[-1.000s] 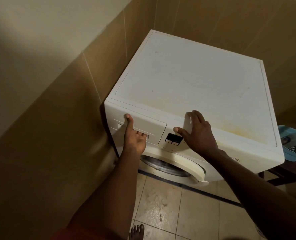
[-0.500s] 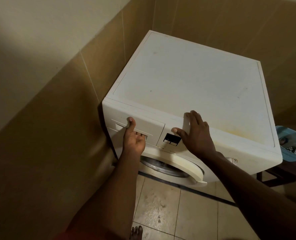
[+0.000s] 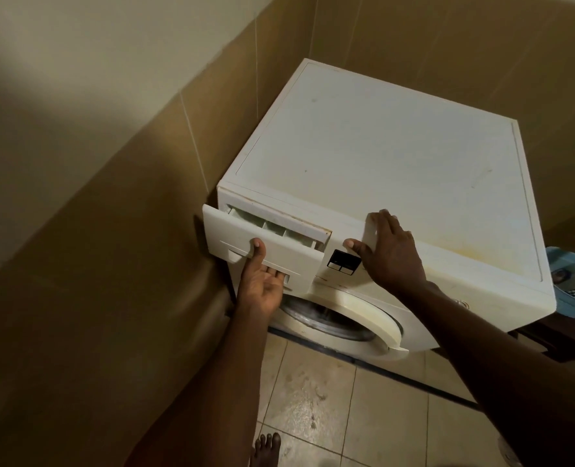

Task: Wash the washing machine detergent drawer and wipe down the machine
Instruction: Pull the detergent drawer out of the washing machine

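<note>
A white front-loading washing machine (image 3: 380,156) stands in a tiled corner, its top stained yellow near the front right. Its detergent drawer (image 3: 245,235) at the top left of the front is pulled partly out, showing pale compartments inside. My left hand (image 3: 260,284) grips the drawer's handle recess from below, thumb on the drawer face. My right hand (image 3: 388,252) lies flat on the machine's front top edge, fingers spread, beside the small dark display (image 3: 344,262). The round door (image 3: 346,315) below looks slightly ajar.
Tan tiled walls close in on the left (image 3: 110,230) and behind the machine. Pale floor tiles (image 3: 313,406) lie in front, with my bare foot (image 3: 266,448) at the bottom edge. A blue patterned thing (image 3: 572,281) sits to the machine's right, over a dark stand.
The detergent drawer, flush with the front before, has slid out toward me under my left hand. My right hand has stayed pressed on the machine's top edge.
</note>
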Available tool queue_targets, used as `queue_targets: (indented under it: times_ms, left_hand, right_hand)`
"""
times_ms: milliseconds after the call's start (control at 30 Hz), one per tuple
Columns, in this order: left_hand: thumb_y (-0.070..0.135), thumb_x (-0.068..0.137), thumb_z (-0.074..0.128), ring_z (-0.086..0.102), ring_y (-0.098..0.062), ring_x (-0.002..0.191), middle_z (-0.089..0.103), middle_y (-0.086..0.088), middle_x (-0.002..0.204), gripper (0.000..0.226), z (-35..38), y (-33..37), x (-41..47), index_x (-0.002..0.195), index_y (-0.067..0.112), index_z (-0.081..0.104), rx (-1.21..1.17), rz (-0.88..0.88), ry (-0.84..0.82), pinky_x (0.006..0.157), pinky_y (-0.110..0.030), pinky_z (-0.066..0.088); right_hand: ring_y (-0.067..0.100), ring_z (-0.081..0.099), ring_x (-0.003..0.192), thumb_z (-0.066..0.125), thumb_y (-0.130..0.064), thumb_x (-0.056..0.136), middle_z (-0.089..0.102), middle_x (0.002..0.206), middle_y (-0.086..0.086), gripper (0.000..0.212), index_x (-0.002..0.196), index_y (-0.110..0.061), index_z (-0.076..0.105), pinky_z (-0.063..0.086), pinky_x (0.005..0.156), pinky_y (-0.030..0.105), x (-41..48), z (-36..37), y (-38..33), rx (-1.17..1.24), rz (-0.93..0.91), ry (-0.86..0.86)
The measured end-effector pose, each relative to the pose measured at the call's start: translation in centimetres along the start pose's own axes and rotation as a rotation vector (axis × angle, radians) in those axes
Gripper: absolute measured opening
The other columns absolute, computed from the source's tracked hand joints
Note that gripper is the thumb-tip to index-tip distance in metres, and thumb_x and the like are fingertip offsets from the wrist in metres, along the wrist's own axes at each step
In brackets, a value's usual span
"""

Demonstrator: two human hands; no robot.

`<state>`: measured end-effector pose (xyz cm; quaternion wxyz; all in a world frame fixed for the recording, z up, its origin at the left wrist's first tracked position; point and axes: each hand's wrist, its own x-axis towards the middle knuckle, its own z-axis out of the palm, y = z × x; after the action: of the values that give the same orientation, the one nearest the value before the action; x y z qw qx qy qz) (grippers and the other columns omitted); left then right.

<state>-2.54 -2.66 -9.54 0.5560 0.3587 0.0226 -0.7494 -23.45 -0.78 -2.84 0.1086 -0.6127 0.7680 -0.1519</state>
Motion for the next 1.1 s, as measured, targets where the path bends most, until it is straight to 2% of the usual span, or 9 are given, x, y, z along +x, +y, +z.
queue_targets:
  times_ms: [133, 267, 433, 600, 700, 867, 933, 1000, 1100]
  left_hand:
    - [0.029, 0.074, 0.071, 0.061, -0.032, 0.116, 0.063, -0.016, 0.131, 0.074, -1.6, 0.3, -1.9, 0.141, 0.013, 0.045, 0.008, 0.003, 0.015, 0.104, -0.05, 0.045]
    - [0.027, 0.09, 0.063, 0.062, -0.031, 0.112, 0.066, -0.015, 0.123, 0.045, -3.0, 0.6, -3.5, 0.132, 0.014, 0.051, 0.007, -0.034, 0.03, 0.104, -0.05, 0.043]
    - [0.027, 0.09, 0.063, 0.064, -0.03, 0.108, 0.074, -0.013, 0.107, 0.032, -4.2, 0.8, -5.4, 0.119, 0.016, 0.055, 0.001, -0.052, 0.021, 0.104, -0.051, 0.042]
    - [0.028, 0.08, 0.066, 0.062, -0.031, 0.113, 0.077, -0.013, 0.102, 0.04, -5.9, 1.2, -6.7, 0.117, 0.013, 0.057, 0.004, -0.063, 0.0, 0.112, -0.051, 0.037]
    - [0.026, 0.078, 0.068, 0.062, -0.031, 0.114, 0.075, -0.014, 0.108, 0.047, -6.4, 1.4, -7.3, 0.121, 0.013, 0.056, -0.01, -0.065, -0.013, 0.113, -0.05, 0.037]
    - [0.024, 0.076, 0.07, 0.065, -0.031, 0.11, 0.075, -0.014, 0.107, 0.056, -6.2, 1.8, -7.7, 0.128, 0.014, 0.054, 0.028, -0.041, -0.009, 0.099, -0.049, 0.047]
    - [0.025, 0.062, 0.086, 0.07, -0.032, 0.104, 0.075, -0.014, 0.107, 0.074, -6.3, 1.8, -7.8, 0.128, 0.015, 0.054, 0.046, -0.036, -0.002, 0.09, -0.047, 0.051]
    - [0.028, 0.034, 0.1, 0.074, -0.029, 0.094, 0.075, -0.014, 0.107, 0.102, -6.6, 1.7, -7.6, 0.125, 0.016, 0.055, 0.061, -0.044, 0.004, 0.085, -0.045, 0.051]
    - [0.031, 0.022, 0.101, 0.075, -0.028, 0.09, 0.076, -0.014, 0.105, 0.114, -6.9, 1.4, -7.1, 0.124, 0.016, 0.054, 0.042, -0.053, -0.002, 0.082, -0.044, 0.051]
  right_hand:
    - [0.031, 0.047, 0.119, 0.059, -0.044, 0.091, 0.047, 0.135, 0.01, 0.054, 0.13, -0.008, 0.045, 0.04, 0.1, 0.041, -0.5, 0.2, -0.7, 0.039, 0.007, 0.019]
    - [0.025, 0.057, 0.103, 0.062, -0.029, 0.092, 0.055, 0.124, 0.005, 0.037, 0.121, -0.009, 0.053, 0.039, 0.077, 0.026, -2.2, 0.5, -2.3, 0.176, -0.059, 0.167]
    - [0.019, 0.06, 0.097, 0.058, -0.021, 0.092, 0.062, 0.114, 0.0, 0.02, 0.11, -0.014, 0.062, 0.042, 0.075, 0.024, -3.9, 1.2, -3.9, 0.232, -0.177, 0.184]
    - [0.018, 0.063, 0.089, 0.061, -0.016, 0.09, 0.068, 0.101, 0.001, 0.013, 0.1, -0.016, 0.068, 0.054, 0.079, 0.036, -4.1, 1.3, -5.0, 0.281, -0.165, 0.137]
    - [0.015, 0.062, 0.082, 0.061, -0.018, 0.09, 0.068, 0.096, 0.0, 0.011, 0.099, -0.018, 0.068, 0.054, 0.075, 0.036, -3.9, 1.7, -5.8, 0.267, -0.167, 0.08]
    - [0.015, 0.064, 0.091, 0.058, -0.022, 0.094, 0.07, 0.107, 0.0, 0.021, 0.111, -0.018, 0.069, 0.055, 0.083, 0.035, -3.8, 3.1, -7.4, 0.235, -0.183, -0.005]
    - [0.017, 0.066, 0.095, 0.055, -0.02, 0.095, 0.069, 0.115, 0.003, 0.027, 0.12, -0.017, 0.067, 0.054, 0.088, 0.035, -3.6, 3.6, -8.0, 0.206, -0.191, -0.091]
    - [0.021, 0.066, 0.102, 0.052, -0.019, 0.096, 0.067, 0.122, 0.006, 0.032, 0.126, -0.016, 0.062, 0.053, 0.091, 0.037, -3.2, 4.1, -8.4, 0.164, -0.198, -0.184]
    - [0.025, 0.061, 0.113, 0.048, -0.019, 0.096, 0.061, 0.13, 0.008, 0.038, 0.133, -0.017, 0.056, 0.054, 0.091, 0.042, -2.4, 4.5, -9.2, 0.047, -0.24, -0.275]
